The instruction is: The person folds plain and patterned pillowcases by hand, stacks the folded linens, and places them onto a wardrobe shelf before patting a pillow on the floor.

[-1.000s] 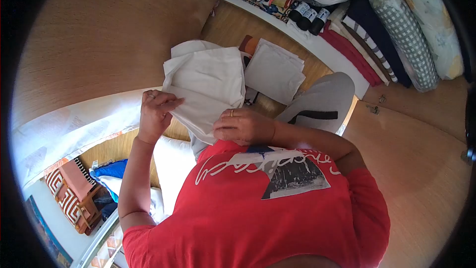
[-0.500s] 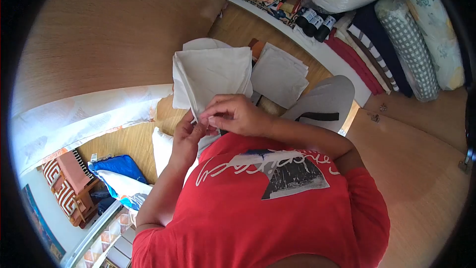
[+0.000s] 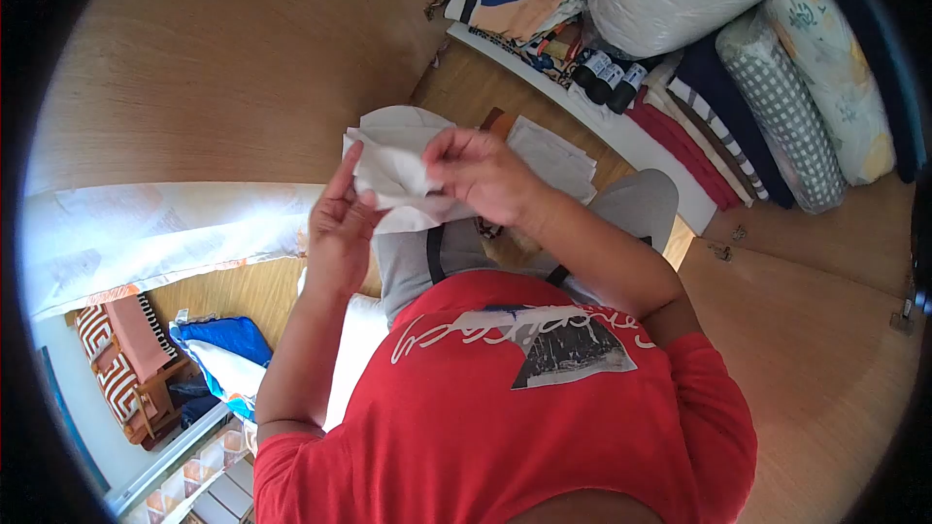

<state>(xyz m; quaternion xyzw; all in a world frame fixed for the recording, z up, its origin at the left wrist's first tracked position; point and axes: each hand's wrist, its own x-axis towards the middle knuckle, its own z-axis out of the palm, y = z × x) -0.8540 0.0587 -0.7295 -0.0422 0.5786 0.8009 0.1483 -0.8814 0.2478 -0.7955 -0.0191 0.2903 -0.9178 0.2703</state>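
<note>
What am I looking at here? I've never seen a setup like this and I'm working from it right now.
There is no robot: you are seeing a person's two bare hands. Every picture comes from one camera worn on the head, looking forward and down, so the red shirt at the bottom is the wearer's own.

The right hand pinches a white cloth above the lap. The left hand is at the cloth's other side; how firmly it grips, I cannot tell.

Beyond the right hand lies a folded pale cloth. At upper right, a shelf with a white edge bears three dark rolls, folded textiles and a checked bundle. At left, a blue and white cloth lies on the wooden floor.
</note>
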